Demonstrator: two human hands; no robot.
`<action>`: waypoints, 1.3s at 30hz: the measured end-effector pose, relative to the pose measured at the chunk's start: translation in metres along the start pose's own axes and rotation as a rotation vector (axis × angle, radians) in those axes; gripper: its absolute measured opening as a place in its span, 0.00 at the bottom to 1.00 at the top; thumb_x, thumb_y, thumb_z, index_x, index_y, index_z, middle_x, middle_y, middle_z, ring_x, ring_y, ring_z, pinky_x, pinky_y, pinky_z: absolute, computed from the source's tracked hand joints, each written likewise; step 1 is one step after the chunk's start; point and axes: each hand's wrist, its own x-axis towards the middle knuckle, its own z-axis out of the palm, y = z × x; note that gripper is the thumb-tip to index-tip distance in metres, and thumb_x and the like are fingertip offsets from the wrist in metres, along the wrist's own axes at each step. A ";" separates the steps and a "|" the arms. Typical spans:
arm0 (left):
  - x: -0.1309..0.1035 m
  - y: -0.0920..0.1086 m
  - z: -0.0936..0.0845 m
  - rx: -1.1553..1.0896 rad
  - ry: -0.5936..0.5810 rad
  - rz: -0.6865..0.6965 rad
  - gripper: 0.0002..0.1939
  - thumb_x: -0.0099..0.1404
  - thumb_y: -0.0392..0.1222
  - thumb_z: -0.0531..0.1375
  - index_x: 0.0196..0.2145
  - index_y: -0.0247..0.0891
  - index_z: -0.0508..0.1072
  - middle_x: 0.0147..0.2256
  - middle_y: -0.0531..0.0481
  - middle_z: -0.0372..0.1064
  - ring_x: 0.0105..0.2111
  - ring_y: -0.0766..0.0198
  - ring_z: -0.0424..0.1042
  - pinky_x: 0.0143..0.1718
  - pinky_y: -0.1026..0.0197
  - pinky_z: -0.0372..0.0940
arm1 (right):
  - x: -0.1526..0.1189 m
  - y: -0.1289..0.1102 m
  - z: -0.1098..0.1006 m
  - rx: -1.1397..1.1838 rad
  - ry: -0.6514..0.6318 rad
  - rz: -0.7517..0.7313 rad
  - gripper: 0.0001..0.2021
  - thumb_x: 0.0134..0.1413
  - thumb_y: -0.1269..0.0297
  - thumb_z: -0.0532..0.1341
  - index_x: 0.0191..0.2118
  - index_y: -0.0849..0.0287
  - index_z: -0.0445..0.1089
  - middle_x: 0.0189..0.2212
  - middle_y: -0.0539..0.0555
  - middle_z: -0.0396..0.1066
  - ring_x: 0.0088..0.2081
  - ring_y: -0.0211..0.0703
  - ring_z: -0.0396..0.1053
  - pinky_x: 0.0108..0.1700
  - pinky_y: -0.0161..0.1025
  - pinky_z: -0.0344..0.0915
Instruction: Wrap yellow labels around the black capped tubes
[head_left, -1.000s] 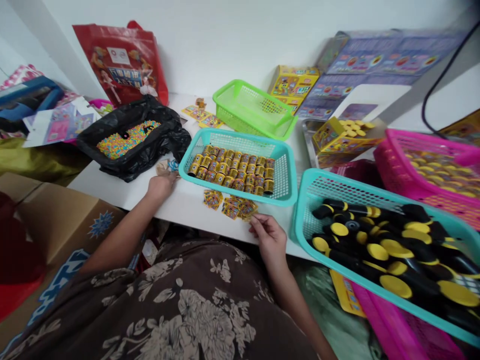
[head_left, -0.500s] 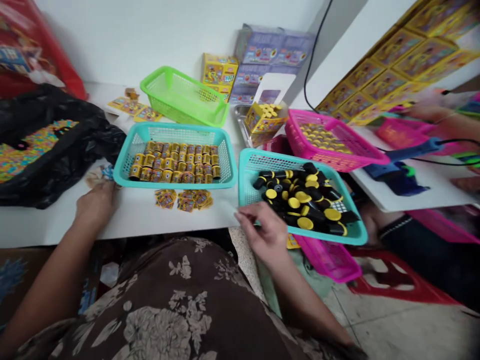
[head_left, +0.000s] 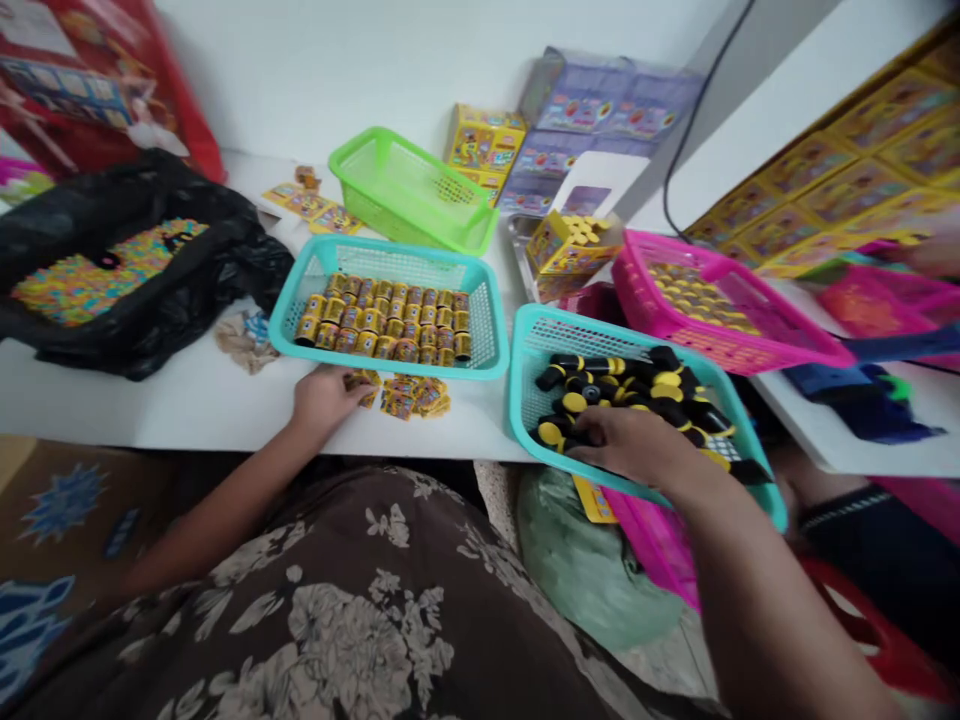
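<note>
My left hand rests on the white table, its fingers together at the left pile of small yellow printed labels. A second label pile lies just to the right. My right hand reaches into the right turquoise basket, fingers curled down among black containers with yellow lids; what they pinch is hidden. Behind the labels, the left turquoise basket holds rows of small containers wrapped in yellow labels.
A black bag of colourful pellets lies left, beside crumpled paper. Behind are a green basket and an open yellow box. Right stands a pink basket; another person's hand is beyond.
My left hand has moved right from the crumpled paper to the left label pile. My right hand has gone from the basket's near left edge into the black containers. The view has shifted left.
</note>
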 end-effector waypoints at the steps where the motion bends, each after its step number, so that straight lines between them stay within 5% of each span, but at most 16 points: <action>1: 0.001 0.000 0.001 0.027 -0.003 -0.008 0.14 0.54 0.53 0.65 0.31 0.39 0.79 0.29 0.45 0.75 0.33 0.52 0.72 0.31 0.58 0.57 | 0.003 0.001 0.000 0.013 -0.020 -0.012 0.06 0.41 0.64 0.68 0.28 0.56 0.73 0.23 0.54 0.73 0.25 0.46 0.69 0.28 0.40 0.57; 6: 0.000 -0.005 0.002 -0.094 -0.013 -0.068 0.07 0.56 0.46 0.64 0.26 0.40 0.76 0.24 0.51 0.72 0.26 0.60 0.69 0.29 0.60 0.56 | 0.014 0.013 0.001 0.265 -0.036 -0.058 0.05 0.40 0.63 0.67 0.27 0.53 0.73 0.20 0.50 0.71 0.23 0.43 0.68 0.27 0.40 0.61; 10: -0.004 -0.011 -0.001 -0.249 0.057 -0.107 0.09 0.52 0.44 0.67 0.21 0.39 0.72 0.21 0.54 0.68 0.24 0.64 0.65 0.29 0.61 0.57 | 0.006 0.014 -0.002 0.706 0.221 0.046 0.13 0.39 0.54 0.68 0.34 0.50 0.77 0.22 0.50 0.70 0.22 0.40 0.65 0.23 0.37 0.60; 15: -0.011 -0.012 -0.002 -0.457 0.148 -0.070 0.10 0.52 0.45 0.66 0.22 0.39 0.70 0.21 0.55 0.65 0.23 0.67 0.62 0.28 0.62 0.57 | -0.022 -0.044 -0.005 1.317 0.421 0.046 0.12 0.43 0.57 0.69 0.37 0.50 0.77 0.34 0.52 0.73 0.25 0.36 0.65 0.21 0.32 0.61; 19: -0.015 -0.011 0.005 -0.672 0.139 -0.066 0.14 0.52 0.48 0.66 0.23 0.38 0.67 0.20 0.57 0.62 0.22 0.69 0.59 0.26 0.64 0.57 | -0.017 -0.115 0.020 1.610 0.269 -0.175 0.11 0.44 0.59 0.69 0.36 0.54 0.75 0.27 0.48 0.69 0.22 0.33 0.62 0.19 0.30 0.60; 24: -0.014 -0.009 0.012 -0.935 0.059 -0.122 0.18 0.46 0.48 0.69 0.29 0.38 0.67 0.24 0.54 0.68 0.24 0.67 0.66 0.29 0.62 0.64 | 0.024 -0.174 0.071 1.760 0.025 -0.144 0.11 0.42 0.59 0.68 0.32 0.57 0.70 0.23 0.46 0.66 0.21 0.33 0.60 0.20 0.31 0.58; 32: -0.019 -0.006 0.019 -0.949 -0.016 -0.096 0.20 0.44 0.47 0.72 0.33 0.36 0.74 0.28 0.49 0.74 0.26 0.64 0.70 0.31 0.60 0.68 | 0.043 -0.191 0.090 1.705 -0.025 -0.118 0.14 0.39 0.60 0.69 0.36 0.58 0.75 0.24 0.46 0.67 0.23 0.34 0.60 0.19 0.31 0.56; 39: -0.025 0.006 0.009 -0.576 0.084 0.019 0.13 0.49 0.47 0.70 0.23 0.38 0.73 0.23 0.54 0.65 0.25 0.66 0.62 0.29 0.62 0.58 | 0.041 -0.188 0.092 1.721 -0.015 -0.098 0.15 0.38 0.61 0.69 0.36 0.57 0.76 0.24 0.46 0.67 0.23 0.33 0.60 0.19 0.31 0.56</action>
